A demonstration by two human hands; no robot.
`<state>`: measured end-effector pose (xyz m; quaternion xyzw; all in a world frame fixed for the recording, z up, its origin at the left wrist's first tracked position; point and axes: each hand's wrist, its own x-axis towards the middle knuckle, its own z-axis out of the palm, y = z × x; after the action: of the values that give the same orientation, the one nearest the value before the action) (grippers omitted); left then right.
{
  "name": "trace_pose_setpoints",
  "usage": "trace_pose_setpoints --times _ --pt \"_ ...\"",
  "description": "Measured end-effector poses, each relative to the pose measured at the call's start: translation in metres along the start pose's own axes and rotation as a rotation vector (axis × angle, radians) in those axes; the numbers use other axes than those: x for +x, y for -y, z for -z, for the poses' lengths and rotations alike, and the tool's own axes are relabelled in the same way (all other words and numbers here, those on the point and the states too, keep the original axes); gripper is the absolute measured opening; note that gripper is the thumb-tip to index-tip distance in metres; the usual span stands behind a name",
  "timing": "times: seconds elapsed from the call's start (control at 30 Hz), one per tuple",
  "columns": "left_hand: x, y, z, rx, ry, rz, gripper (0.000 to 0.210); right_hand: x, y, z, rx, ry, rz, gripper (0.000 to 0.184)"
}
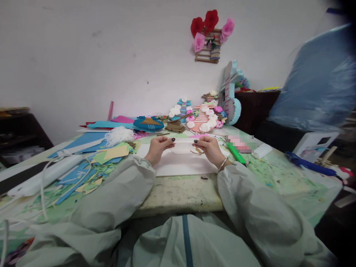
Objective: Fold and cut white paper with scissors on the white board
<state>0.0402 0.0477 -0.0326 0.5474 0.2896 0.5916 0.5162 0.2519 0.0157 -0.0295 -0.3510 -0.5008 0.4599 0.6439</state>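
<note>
A small white strip of paper (183, 146) is stretched level between my two hands. My left hand (158, 149) pinches its left end between thumb and fingers. At the other end, my right hand (210, 149) pinches it the same way. Gold-coloured loops (198, 151), which look like scissor handles, show at the right hand's fingers; the rest of that item cannot be made out. Beneath both hands lies a white sheet (180, 165) near the table's front edge.
Paper scraps (111, 159), white shredded strands (120, 136) and a white power strip (47, 178) with a cord lie left. Decorated paper crafts (201, 120) stand behind. To the right are a green tool (236, 152), a white block (263, 150) and a blue-handled tool (311, 164).
</note>
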Motion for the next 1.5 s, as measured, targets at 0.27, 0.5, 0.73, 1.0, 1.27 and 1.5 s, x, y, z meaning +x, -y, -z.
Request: trace_pose_setpoints --times 0.27,0.5,0.73,1.0,1.27,1.5 --pt "0.0029 0.0062 0.0009 0.058 -0.050 -0.076 0.036 0.0024 -0.0056 0.0024 -0.085 -0.008 0.100 0.024" --pt "0.0031 0.0074 0.0010 0.065 -0.091 -0.135 0.034 0.0019 -0.0050 0.0016 -0.071 0.025 0.114 0.028" --pt "0.0025 0.0076 0.0008 0.119 -0.099 -0.139 0.034 0.0016 -0.0032 0.0002 -0.062 -0.016 0.092 0.028" --pt "0.0011 0.0020 -0.0012 -0.023 -0.090 -0.077 0.044 0.0010 -0.0026 -0.0006 0.008 -0.020 0.063 0.029" --pt "0.0022 0.0040 0.0003 -0.026 -0.046 -0.055 0.035 0.0019 -0.0042 0.0005 0.025 -0.024 0.079 0.032" --pt "0.0039 0.0043 -0.0016 -0.040 -0.065 -0.129 0.032 0.0001 -0.0045 0.0009 0.017 0.006 0.062 0.036"
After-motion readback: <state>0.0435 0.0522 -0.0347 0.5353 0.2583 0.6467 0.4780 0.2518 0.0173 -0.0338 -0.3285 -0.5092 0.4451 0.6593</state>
